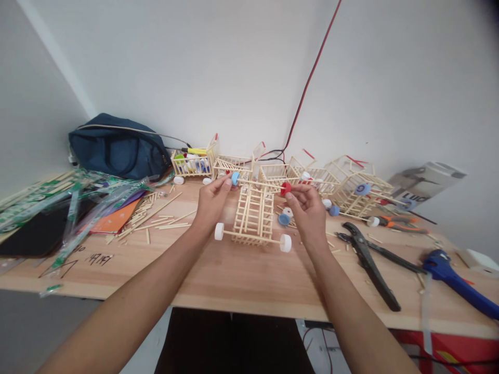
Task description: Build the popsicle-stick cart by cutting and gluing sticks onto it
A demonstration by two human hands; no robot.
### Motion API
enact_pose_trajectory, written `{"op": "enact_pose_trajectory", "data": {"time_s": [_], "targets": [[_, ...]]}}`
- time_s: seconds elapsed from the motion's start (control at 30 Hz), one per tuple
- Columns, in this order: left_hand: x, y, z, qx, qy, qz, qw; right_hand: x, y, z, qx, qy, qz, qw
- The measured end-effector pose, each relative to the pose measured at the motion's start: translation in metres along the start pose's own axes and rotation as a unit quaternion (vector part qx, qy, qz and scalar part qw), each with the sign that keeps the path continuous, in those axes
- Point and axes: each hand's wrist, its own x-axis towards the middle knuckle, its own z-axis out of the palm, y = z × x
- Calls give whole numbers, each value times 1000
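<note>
A small cart frame of wooden sticks [253, 215] lies on the table between my hands, its wheels turned up toward me. On its near axle sit two white bottle-cap wheels, the left cap [219, 231] and the right cap [285, 243]. My left hand [213, 201] pinches a blue bottle cap [235, 178] at the left end of the far axle. At that axle's other end, a red bottle cap [286, 188] is between the fingers of my right hand [311, 212]. Beneath the right hand lies a loose blue cap [284, 219].
Several similar stick carts [193, 163] line the wall. Black-handled pliers [368, 265], orange-handled pliers [401, 223] and a blue glue gun [456, 280] lie at right. Cut sticks [163, 223], plastic wrappers [74, 223] and a dark blue bag [117, 145] occupy the left.
</note>
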Motion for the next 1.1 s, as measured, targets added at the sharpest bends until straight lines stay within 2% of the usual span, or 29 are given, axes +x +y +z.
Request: {"op": "enact_pose_trajectory", "data": {"time_s": [1.1], "targets": [[1,-1,0,8,2,4,1000,0,1,0,6,0,0,1000]]}}
